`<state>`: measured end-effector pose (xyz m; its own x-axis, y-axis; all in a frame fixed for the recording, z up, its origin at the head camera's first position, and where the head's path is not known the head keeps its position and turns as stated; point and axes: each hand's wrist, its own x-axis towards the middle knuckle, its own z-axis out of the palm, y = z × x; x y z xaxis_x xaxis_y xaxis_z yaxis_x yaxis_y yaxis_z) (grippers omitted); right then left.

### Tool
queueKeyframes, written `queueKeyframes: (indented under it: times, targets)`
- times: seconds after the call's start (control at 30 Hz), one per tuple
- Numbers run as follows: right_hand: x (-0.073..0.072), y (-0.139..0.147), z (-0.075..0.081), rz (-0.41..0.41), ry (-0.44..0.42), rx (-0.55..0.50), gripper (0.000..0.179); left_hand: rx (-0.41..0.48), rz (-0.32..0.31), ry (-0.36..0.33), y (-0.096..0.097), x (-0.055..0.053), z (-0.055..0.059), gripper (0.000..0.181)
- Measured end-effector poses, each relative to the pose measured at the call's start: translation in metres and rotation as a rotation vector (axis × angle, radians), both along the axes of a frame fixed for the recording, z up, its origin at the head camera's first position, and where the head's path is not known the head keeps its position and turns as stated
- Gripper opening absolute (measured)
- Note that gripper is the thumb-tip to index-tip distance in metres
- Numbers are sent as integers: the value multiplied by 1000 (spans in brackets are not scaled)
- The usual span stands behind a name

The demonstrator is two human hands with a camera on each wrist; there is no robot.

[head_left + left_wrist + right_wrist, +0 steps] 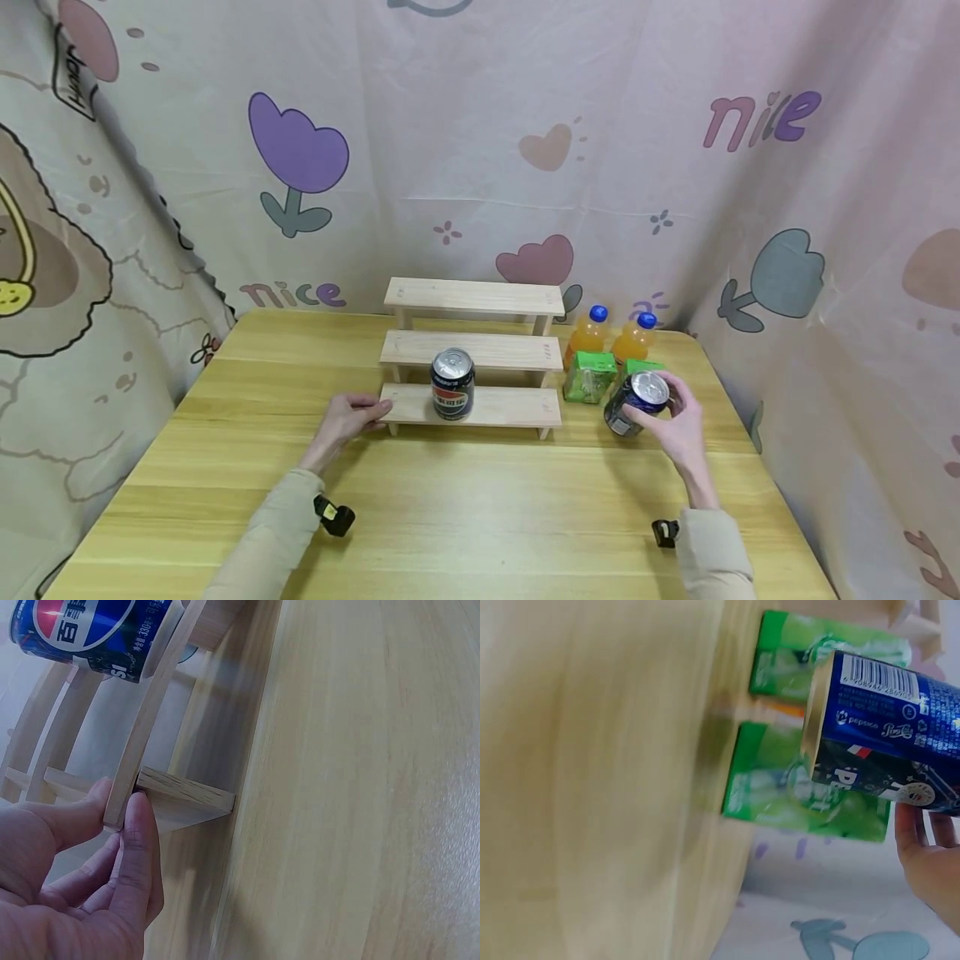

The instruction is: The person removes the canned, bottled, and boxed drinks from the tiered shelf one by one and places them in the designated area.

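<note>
My left hand [350, 425] pinches the left end of the lowest step of a three-tier wooden shelf [517, 407], thumb on top and fingers beneath in the left wrist view. On that lowest step, left of its middle, a Pepsi can [452, 385] stands upright. My right hand [681, 419] grips a second dark blue Pepsi can [636, 403], thumb and fingers around its sides. This can is tilted and held off the table in the right wrist view, its barcode [880, 677] showing. Behind it are two green drink cartons [802, 780], partly covered by the can.
Two orange juice bottles [588, 333] with blue caps stand behind the cartons, right of the shelf. The upper tiers [472, 296] carry nothing. A printed curtain [450, 150] hangs along the table's [480, 508] back and sides.
</note>
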<state>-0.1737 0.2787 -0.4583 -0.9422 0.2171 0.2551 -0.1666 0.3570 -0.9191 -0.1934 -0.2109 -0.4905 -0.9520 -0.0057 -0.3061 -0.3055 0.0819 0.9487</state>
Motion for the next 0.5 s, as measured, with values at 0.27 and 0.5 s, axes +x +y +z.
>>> queueKeyframes:
  times: [0.27,0.5]
  targets:
    - [4,14,-6,-81,-100,87,76,2,2,3,0,1,1,41]
    - [6,21,-8,-94,-190,170,75,-9,-3,4,0,2,1,40]
